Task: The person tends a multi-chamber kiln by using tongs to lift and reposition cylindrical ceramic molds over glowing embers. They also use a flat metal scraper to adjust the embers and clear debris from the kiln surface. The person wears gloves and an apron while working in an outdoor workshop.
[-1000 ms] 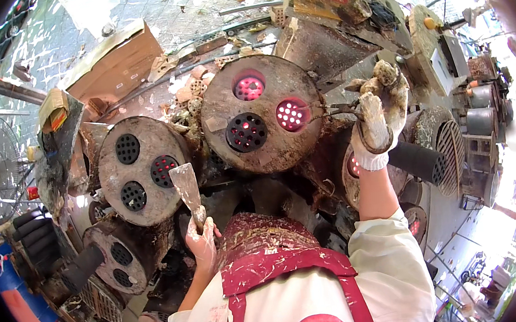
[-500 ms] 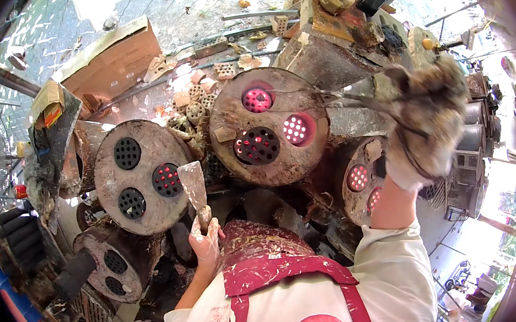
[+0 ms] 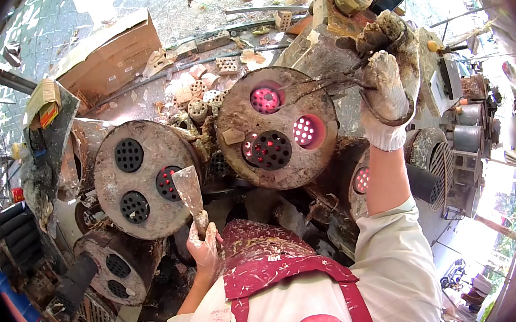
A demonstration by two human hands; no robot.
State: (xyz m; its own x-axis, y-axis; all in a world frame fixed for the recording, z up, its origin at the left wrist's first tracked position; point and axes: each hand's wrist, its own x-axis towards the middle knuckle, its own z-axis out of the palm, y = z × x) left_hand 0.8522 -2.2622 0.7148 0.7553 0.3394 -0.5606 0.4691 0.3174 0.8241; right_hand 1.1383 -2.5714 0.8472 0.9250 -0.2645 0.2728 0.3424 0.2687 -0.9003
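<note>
My left hand (image 3: pixel 205 253) is closed round the handle of a flat scraper (image 3: pixel 189 192), its blade up in front of a round stove on the left. My right hand (image 3: pixel 385 96), in a soiled thick glove, grips long metal tongs (image 3: pixel 325 83). Their thin jaws reach to the upper hole of the middle stove (image 3: pixel 235 113), over a glowing honeycomb coal briquette (image 3: pixel 264 100). To its lower right, another briquette (image 3: pixel 303 131) glows pink-white. A dark briquette (image 3: pixel 270 150) sits off-centre in the lower-left hole, with a glowing strip beside it.
The left stove (image 3: pixel 109 191) holds several dark briquettes. Another stove (image 3: pixel 105 281) stands at lower left, and one (image 3: pixel 358 201) is partly behind my right arm. Spent briquettes (image 3: pixel 197 110) lie behind, near a cardboard box (image 3: pixel 111 60). Black briquettes (image 3: pixel 16 231) are stacked far left.
My gloved right hand has moved left and inward with the tongs. The view has shifted slightly. The dark briquette appears a little further right in its hole. My left hand still holds the scraper.
</note>
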